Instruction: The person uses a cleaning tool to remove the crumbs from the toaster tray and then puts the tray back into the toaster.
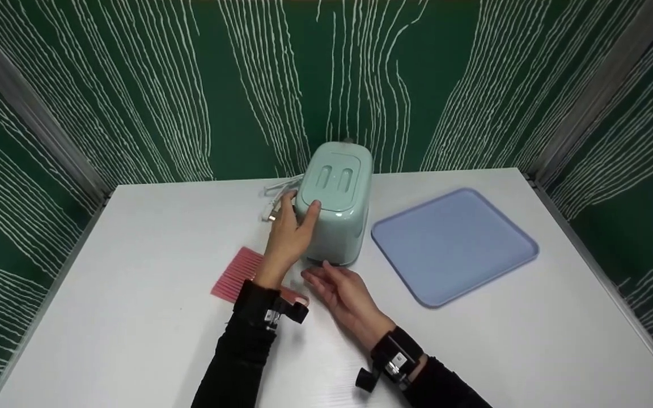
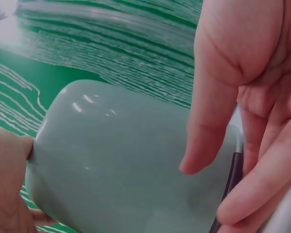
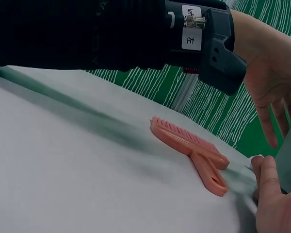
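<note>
A pink brush [image 1: 237,276] is being borne by the counter [image 1: 128,272] below the left grip [image 1: 291,235], by which a mint toaster [image 1: 338,221] ahead is being clasped, its base being flanked by the right grip [image 1: 346,297], fingers apart, with a blue tray [image 1: 454,246] rightward.

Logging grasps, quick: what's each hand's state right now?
Left hand: open, touching the toaster.
Right hand: open, at its lower edge; whether it grips anything can't be told.

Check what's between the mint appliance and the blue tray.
Head view: a bare strip of white tabletop separates the mint appliance from the blue tray.
</note>
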`<state>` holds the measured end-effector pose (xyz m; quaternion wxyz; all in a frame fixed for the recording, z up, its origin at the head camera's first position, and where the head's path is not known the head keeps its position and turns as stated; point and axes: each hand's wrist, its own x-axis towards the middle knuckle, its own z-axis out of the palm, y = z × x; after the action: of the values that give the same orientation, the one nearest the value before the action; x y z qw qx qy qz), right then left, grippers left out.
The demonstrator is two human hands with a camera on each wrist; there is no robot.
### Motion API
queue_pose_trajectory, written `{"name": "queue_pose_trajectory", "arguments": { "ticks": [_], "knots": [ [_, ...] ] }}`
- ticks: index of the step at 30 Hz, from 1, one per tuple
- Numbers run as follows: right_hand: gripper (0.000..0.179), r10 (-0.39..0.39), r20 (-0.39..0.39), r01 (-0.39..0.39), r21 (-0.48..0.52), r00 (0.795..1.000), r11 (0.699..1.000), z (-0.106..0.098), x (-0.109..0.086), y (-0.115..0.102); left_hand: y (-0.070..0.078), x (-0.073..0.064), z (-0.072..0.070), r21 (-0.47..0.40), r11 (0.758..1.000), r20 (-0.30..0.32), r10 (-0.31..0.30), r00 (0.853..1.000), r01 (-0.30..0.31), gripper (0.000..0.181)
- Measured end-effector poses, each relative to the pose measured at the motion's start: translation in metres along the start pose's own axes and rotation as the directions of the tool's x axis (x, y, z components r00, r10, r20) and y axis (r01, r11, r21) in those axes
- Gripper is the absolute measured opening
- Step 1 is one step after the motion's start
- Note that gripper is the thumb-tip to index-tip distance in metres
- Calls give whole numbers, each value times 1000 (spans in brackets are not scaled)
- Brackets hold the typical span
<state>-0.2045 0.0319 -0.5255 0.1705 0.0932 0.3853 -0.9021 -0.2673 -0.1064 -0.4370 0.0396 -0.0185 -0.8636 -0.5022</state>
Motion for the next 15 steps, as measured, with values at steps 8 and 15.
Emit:
{"name": "queue_pose_trajectory", "arguments": {
  "ticks": [8, 15],
  "knots": [
    [60, -18, 9, 17, 68, 1000, 998, 8, 6, 6, -2, 1, 1, -52, 998, 7, 42, 999, -41, 68],
    [58, -41, 15, 40, 109, 999, 993, 9, 8, 10, -1, 1, 0, -73, 997, 33, 19, 999, -17, 71]
  ]
}}
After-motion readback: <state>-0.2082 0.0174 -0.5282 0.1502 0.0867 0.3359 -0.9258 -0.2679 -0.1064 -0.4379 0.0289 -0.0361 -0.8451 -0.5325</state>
